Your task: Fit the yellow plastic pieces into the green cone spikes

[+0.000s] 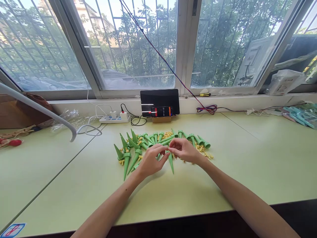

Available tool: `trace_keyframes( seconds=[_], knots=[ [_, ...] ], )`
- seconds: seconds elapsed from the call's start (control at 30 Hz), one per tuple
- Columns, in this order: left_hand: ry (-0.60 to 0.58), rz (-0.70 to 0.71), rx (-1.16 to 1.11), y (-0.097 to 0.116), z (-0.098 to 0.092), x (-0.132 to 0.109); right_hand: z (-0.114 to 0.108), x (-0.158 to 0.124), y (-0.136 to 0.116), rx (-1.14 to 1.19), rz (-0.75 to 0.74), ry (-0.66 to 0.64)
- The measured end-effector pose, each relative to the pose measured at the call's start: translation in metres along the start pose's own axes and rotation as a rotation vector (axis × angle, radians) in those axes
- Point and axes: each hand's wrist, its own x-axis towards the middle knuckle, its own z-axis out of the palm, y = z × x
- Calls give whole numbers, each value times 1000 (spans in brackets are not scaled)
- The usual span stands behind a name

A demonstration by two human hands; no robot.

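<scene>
My left hand (152, 160) and my right hand (184, 150) meet fingertip to fingertip above a pile of green plastic spikes. Both are closed in a pinch. What lies between the fingertips is too small and too covered to make out. Just below them, a green cone-shaped spike (170, 163) points toward me; its upper end is hidden by my fingers. More green spikes with ribbed caps, such as one spike (126, 163) at the left, lie around my hands. Small yellow T-shaped pieces (204, 152) are scattered among them.
Behind the pile, a phone (162, 111) leans on a black tablet (159, 96) below the window. A white power strip (115, 119) with cables stands at the back left. A white curved arm (37, 107) reaches in from the left. Plastic-wrapped items (300, 115) lie far right.
</scene>
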Motion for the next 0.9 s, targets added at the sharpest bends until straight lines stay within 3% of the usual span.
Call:
trace_keyframes(
  seconds=[0.27,0.9],
  knots=[
    [-25,8,-11,-1,1,1,2,2,4,187,22,11],
    [-26,8,52,-3,3,0,5,0,0,129,33,50]
  ],
)
